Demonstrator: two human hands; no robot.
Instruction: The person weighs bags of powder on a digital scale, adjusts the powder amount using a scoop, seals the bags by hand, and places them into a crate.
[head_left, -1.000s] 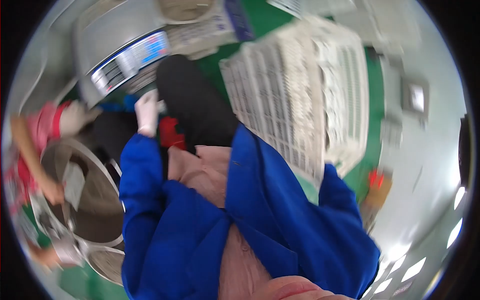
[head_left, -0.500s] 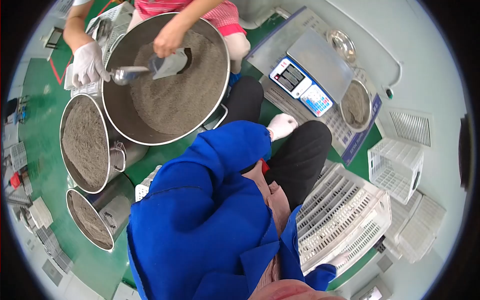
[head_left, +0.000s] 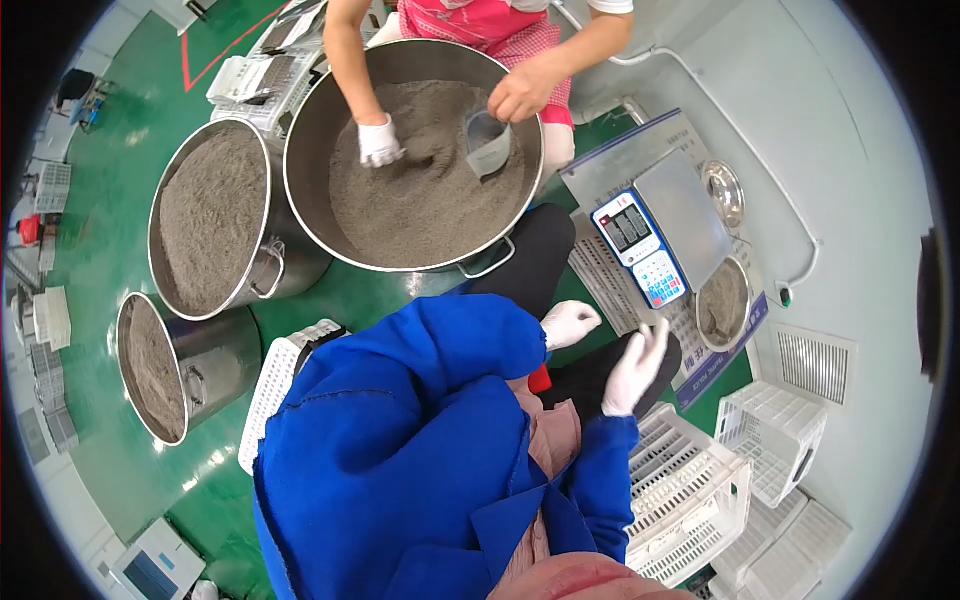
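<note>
My left hand (head_left: 571, 325), in a white glove, rests by my dark-trousered knee with its fingers curled together and nothing visible in them. Beside it my right hand (head_left: 637, 370), also gloved, is raised over the other knee, fingers stretched and apart, empty. Just beyond is a digital scale (head_left: 650, 250) with a bare metal platform. To its right lies a metal bowl (head_left: 722, 305) of grey powder. A co-worker's gloved hand (head_left: 380, 143) touches the powder in a large metal tub (head_left: 300, 190); their bare hand (head_left: 522, 92) holds a clear plastic scoop (head_left: 488, 145).
Two metal pots, one larger (head_left: 212, 220) and one smaller (head_left: 152, 370), hold grey powder at the left. White crates (head_left: 690, 490) stand at the lower right, another (head_left: 770, 435) by the wall. A shiny metal dish (head_left: 722, 192) lies behind the scale.
My right hand has come up from the crates to beside my left. The co-worker's gloved hand has moved into the tub, and its metal scoop is no longer visible. The view has shifted.
</note>
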